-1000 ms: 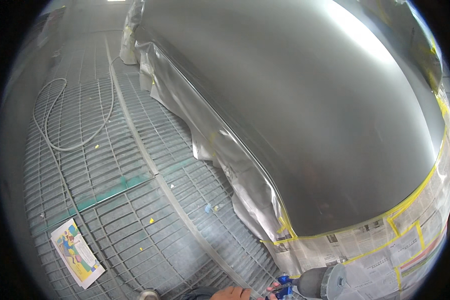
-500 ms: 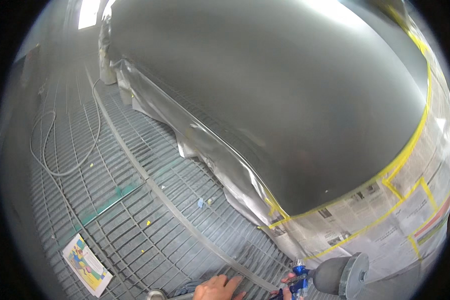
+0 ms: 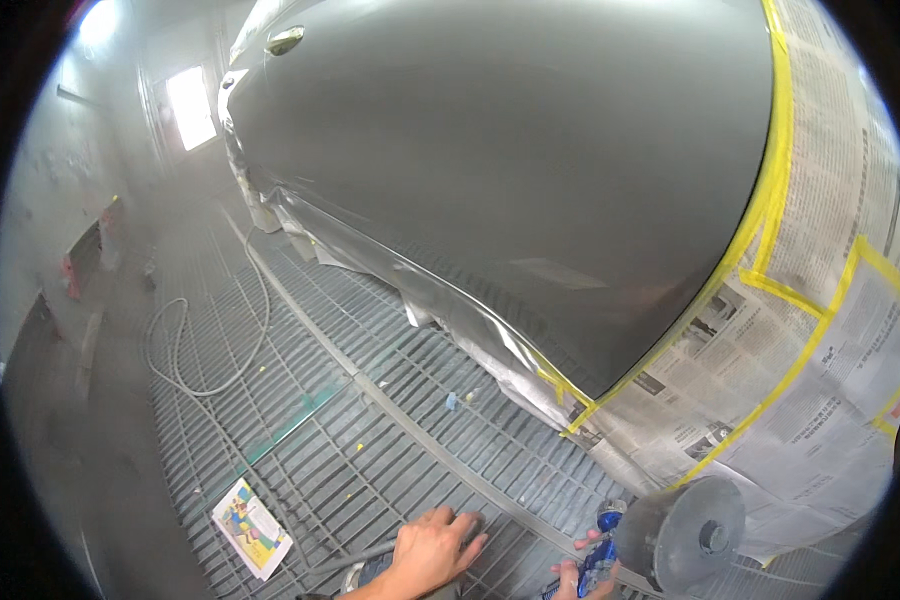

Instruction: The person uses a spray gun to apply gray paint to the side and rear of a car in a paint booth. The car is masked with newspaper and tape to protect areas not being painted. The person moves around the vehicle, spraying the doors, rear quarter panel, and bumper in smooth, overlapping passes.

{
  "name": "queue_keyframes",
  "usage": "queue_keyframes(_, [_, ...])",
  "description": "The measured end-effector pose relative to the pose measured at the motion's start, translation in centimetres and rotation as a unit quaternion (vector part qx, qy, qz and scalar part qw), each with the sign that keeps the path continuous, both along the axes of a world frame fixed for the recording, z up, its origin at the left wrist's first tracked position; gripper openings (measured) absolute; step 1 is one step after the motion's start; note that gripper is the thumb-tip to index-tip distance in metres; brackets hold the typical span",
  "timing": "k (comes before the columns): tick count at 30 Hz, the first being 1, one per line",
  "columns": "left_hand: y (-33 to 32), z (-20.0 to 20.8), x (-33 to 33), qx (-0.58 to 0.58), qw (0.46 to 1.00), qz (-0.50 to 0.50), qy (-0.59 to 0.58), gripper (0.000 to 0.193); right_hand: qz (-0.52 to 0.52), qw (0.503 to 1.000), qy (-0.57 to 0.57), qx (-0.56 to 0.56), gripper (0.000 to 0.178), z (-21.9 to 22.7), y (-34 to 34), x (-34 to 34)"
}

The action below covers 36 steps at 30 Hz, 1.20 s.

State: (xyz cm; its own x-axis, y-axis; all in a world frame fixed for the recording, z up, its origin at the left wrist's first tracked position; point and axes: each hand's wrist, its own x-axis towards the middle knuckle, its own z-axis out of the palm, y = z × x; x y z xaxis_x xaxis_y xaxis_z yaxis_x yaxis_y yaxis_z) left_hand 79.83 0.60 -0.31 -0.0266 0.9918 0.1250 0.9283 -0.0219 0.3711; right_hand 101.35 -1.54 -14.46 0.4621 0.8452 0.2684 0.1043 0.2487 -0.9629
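My right hand (image 3: pixel 567 580) is wrapped round a blue spray gun (image 3: pixel 598 562) at the lower edge. The gun's round grey cup (image 3: pixel 675 535) is tilted, its lid toward me. Just left of it, my left hand (image 3: pixel 435 548) has its back up and its fingers apart. A grey hose (image 3: pixel 360 553) runs in behind that hand; whether the palm touches it is hidden. Above both hands stretches a glossy dark grey car side panel (image 3: pixel 530 190). Yellow tape (image 3: pixel 782 110) and newspaper (image 3: pixel 745 345) border it on the right.
Crinkled silvery sheeting (image 3: pixel 440 305) hangs along the panel's lower edge. Below is a metal floor grating (image 3: pixel 300 390) with a looped hose (image 3: pixel 210 390). A colourful printed booklet (image 3: pixel 250 530) lies at lower left. A hazy wall (image 3: pixel 55 190) stands at far left.
My view has swung up and left, bringing a door handle and more of the wall into sight. The cup's lid faces me more, and my left hand sits higher in the picture.
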Motion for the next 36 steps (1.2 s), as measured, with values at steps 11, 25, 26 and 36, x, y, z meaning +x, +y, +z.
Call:
queue_keyframes(11, [0.1, 0.6, 2.8, 0.016, 0.996, 0.018, 0.086, 0.025, 0.061, 0.993, 0.045, -0.092, 0.072, 3.7, 2.1, 1.0])
queue_keyframes(25, [0.1, 1.3, 3.9, 0.013, 0.992, 0.013, 0.123, 0.028, 0.078, 0.984, 0.121, -0.101, 0.060, 7.1, 3.4, 1.2])
queue_keyframes(26, [-0.1, 1.0, 3.8, 0.015, 0.992, 0.011, 0.123, 0.028, 0.084, 0.985, 0.117, -0.098, 0.061, 6.8, 3.4, 1.3])
queue_keyframes(36, [-0.8, 1.1, 1.9, 0.032, 0.993, -0.013, 0.114, 0.031, 0.083, 0.988, 0.088, -0.093, 0.061, 8.1, 3.5, -0.3])
